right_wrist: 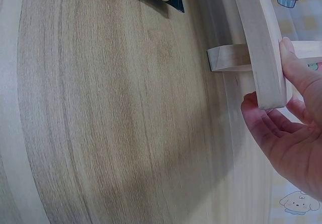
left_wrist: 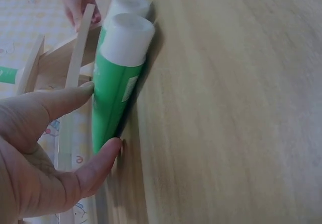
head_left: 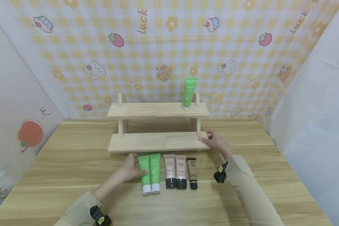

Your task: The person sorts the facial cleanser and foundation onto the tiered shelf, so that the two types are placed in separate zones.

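Note:
Two green tubes with white caps lie side by side on the table in front of a two-tier wooden shelf. My left hand pinches the left green tube from its left side, one fingertip on its face and another at its edge in the left wrist view. The second green tube lies right against it. At the right end of the lower board, my right hand grips the wooden edge, thumb on one face and fingers curled round the other.
Right of the green tubes lie two pink BB cream tubes with black caps and a slim brown tube. Another green tube stands upright on the upper board's right end. A patterned cloth hangs behind the shelf.

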`<state>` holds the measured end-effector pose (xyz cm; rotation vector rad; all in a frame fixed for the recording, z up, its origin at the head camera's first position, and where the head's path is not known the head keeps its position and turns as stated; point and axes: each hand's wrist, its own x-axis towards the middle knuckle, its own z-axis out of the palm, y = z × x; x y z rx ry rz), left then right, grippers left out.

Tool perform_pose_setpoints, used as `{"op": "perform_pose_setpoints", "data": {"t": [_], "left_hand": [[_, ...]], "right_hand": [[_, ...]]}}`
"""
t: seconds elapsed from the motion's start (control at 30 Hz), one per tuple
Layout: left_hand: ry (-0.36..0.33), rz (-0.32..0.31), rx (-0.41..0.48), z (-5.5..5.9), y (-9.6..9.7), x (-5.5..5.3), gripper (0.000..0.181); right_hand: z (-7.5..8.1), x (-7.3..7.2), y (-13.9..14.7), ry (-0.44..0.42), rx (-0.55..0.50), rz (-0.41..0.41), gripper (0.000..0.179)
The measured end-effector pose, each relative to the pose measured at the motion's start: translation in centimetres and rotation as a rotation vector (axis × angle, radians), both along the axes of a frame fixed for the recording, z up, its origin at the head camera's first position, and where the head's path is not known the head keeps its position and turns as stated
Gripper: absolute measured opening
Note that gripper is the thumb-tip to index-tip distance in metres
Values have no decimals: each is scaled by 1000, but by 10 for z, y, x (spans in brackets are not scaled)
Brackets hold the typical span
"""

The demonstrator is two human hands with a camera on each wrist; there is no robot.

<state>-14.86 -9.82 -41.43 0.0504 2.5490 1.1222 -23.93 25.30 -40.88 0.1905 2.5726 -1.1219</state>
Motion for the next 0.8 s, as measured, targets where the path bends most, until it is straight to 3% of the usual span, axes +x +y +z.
{"op": "perform_pose_setpoints", "data": {"t": [0.23,0.43,0.53,0.8], "left_hand": [[-30,29,6,-3,4,-2,93],[-75,14,69,-7,11,-6,59],[-78,-6,47,-7,14,-6,46],[-133,15,98,-7,14,-3,41]], "right_hand": [[-1,-1,1,-20,3,-3,79],[-1,-3,5,4,2,6,76],[-1,-3,5,11,13,12,75],[-4,-2,3,7,4,18,76]]}}
